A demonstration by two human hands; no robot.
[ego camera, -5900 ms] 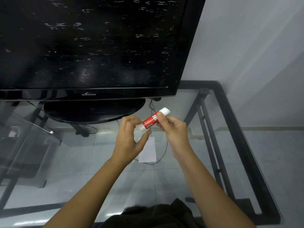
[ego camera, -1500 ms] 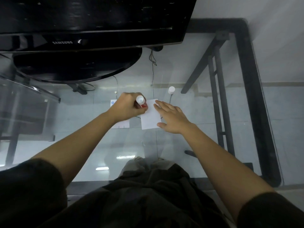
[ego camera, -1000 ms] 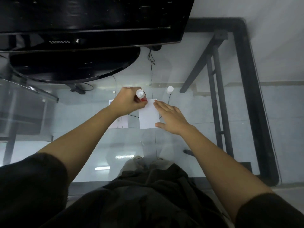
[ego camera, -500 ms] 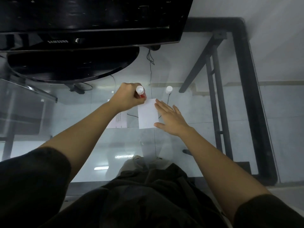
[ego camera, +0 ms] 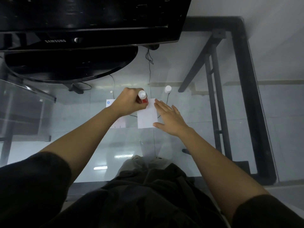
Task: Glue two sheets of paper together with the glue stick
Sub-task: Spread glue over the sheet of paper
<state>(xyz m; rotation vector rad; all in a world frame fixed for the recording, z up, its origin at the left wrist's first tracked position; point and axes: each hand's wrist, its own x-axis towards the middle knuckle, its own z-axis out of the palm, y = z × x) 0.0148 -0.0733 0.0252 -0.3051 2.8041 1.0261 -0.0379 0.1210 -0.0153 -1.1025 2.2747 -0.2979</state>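
A small white sheet of paper [ego camera: 146, 116] lies flat on the glass table. My left hand [ego camera: 130, 102] grips the red glue stick [ego camera: 143, 98] upright, its lower end down on the sheet's far left corner. My right hand [ego camera: 169, 118] lies flat with fingers spread along the sheet's right edge, pinning it. A second sheet [ego camera: 113, 112] with a blue logo lies to the left, mostly hidden under my left wrist. The white cap [ego camera: 168, 89] of the glue stick stands on the glass beyond my right hand.
A black Samsung TV [ego camera: 92, 20] on an oval black stand [ego camera: 70, 65] fills the far left. The glass table [ego camera: 189, 104] has a black frame [ego camera: 251, 96] along the right and a wall beyond. Cables and floor tiles show through the glass.
Earlier both hands held the glue stick in the air. In the last second and a half the glue stick has slid along the sheet's far edge while my right hand kept pressing the paper.
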